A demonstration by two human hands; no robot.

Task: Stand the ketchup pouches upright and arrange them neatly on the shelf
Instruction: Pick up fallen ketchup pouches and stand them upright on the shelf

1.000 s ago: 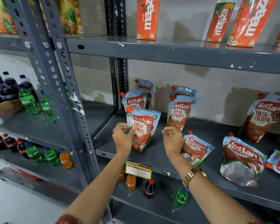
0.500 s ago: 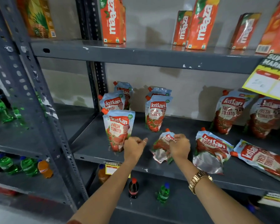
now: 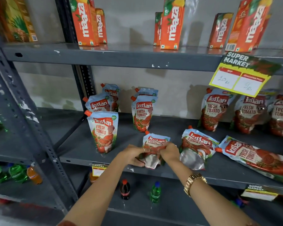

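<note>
1. The grey shelf (image 3: pixel 114 141) fills more of the view than half a second ago.
2. The crumpled ketchup pouch (image 3: pixel 155 141), earlier lying slumped, is now lifted at the shelf's front edge.
3. The left hand (image 3: pixel 134 154), previously empty, has joined the right hand (image 3: pixel 169 151); both now close on its sides.

The ketchup pouches (image 3: pixel 103 130) are pale blue on top, red with tomato pictures below, white lettering on a red band, orange caps. The shelf (image 3: pixel 114 57) is dark grey. The juice cartons (image 3: pixel 171 23) are orange. The price tag (image 3: pixel 240 79) is yellow. The watch (image 3: pixel 194 182) is gold.
</note>
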